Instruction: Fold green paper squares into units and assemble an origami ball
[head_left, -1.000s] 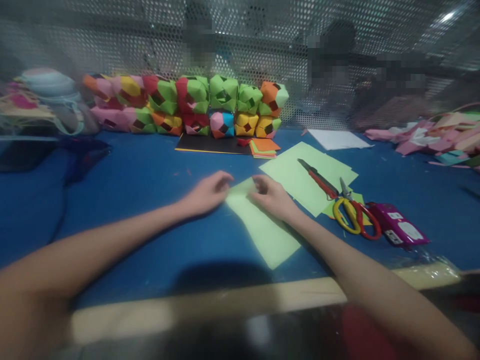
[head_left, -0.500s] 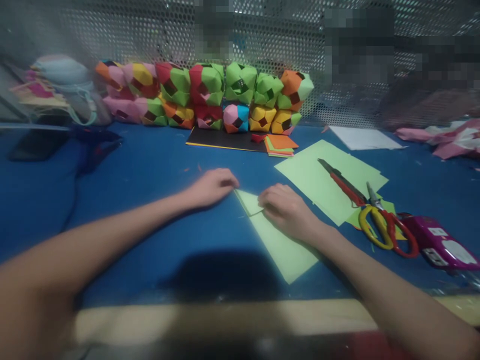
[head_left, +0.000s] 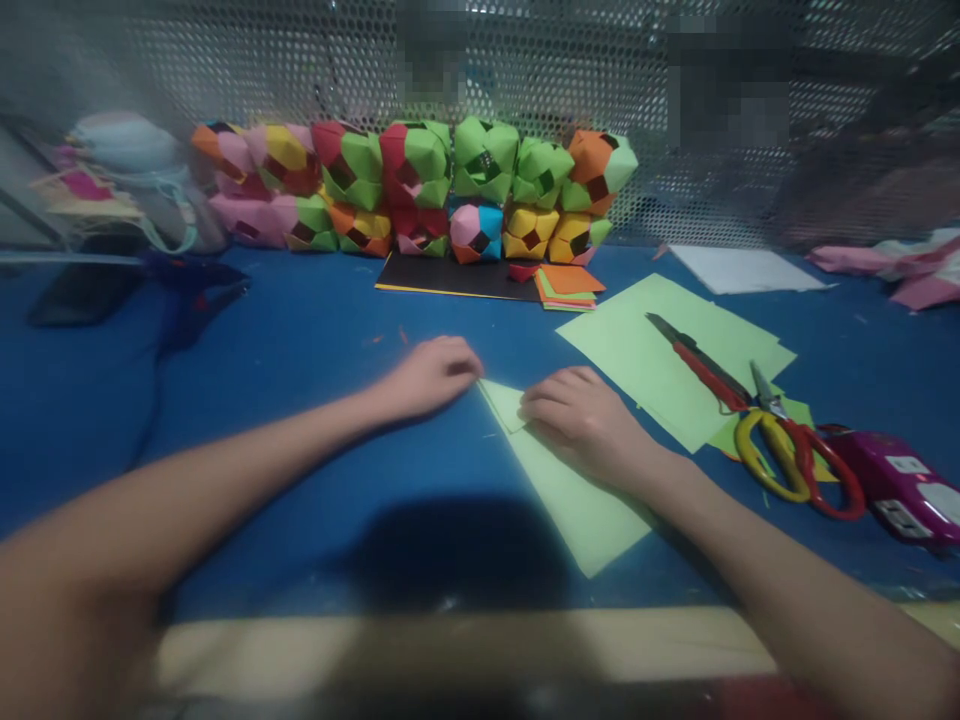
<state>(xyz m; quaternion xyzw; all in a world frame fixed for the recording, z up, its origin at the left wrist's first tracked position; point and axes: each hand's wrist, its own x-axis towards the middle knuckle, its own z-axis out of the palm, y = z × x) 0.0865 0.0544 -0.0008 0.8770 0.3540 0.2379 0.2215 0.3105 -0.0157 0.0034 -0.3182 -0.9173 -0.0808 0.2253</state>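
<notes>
A sheet of light green paper (head_left: pixel 581 510) lies on the blue table, slanting from upper left to lower right. Its upper end carries a small folded flap. My left hand (head_left: pixel 441 375) is closed, its fingertips pinching the paper's upper left corner. On the flap's right side rests my right hand (head_left: pixel 581 415), fingers curled together and pressing the paper down. My right palm and wrist hide the paper's right edge.
Scissors (head_left: pixel 799 455) and a red-handled cutter (head_left: pixel 697 360) lie right, by more green sheets (head_left: pixel 667 300). A purple device (head_left: pixel 904 480) sits beyond. Folded paper balls (head_left: pixel 480 165) are stacked behind black paper (head_left: pixel 450 278). At left is a dark blue glue gun (head_left: pixel 187 285).
The view has shifted slightly, so things at the right sit further right in the picture. Both hands keep their hold on the paper, with no clear movement against it.
</notes>
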